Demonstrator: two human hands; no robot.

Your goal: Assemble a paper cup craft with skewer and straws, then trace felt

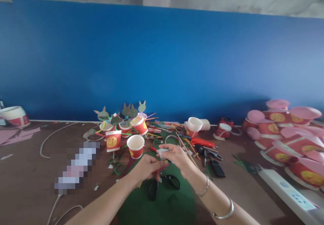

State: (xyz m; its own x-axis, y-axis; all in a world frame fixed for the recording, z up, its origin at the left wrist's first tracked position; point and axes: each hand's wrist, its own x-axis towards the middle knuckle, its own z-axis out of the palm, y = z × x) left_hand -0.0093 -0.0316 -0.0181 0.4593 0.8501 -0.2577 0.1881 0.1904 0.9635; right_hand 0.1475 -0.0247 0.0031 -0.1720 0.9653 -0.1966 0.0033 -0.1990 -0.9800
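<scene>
- The right hand (177, 159) pinches a small white ribbed piece (162, 153) between thumb and fingers (169, 149). The piece is held above the far edge of the green sheet (157, 204).
- The left hand (146, 169) has its fingers (159, 167) curled together, their tips against the right hand just below the piece. Whether they also grip the piece cannot be told.
- The right wrist carries two bracelets (215, 201).
- Black-handled scissors (165, 181) lie on the green sheet, directly beneath both hands.
- The green sheet lies on the bench (30, 171), at the near edge between the two forearms.
- A red paper cup (136, 146) stands upright just beyond the sheet's far left corner.
- A group of cups with green eared cut-outs on sticks (126, 122) stands farther beyond the sheet, behind the red cup.
- A white cup (194, 124) lies tipped beyond the sheet, to the right.
- An orange-red tool (202, 142) and a black object (217, 168) lie right of the sheet, near it.
- A white power strip (286, 188) lies well to the right of the sheet.
- Red cups with pink covers (286, 130) are heaped far right of the sheet.
</scene>
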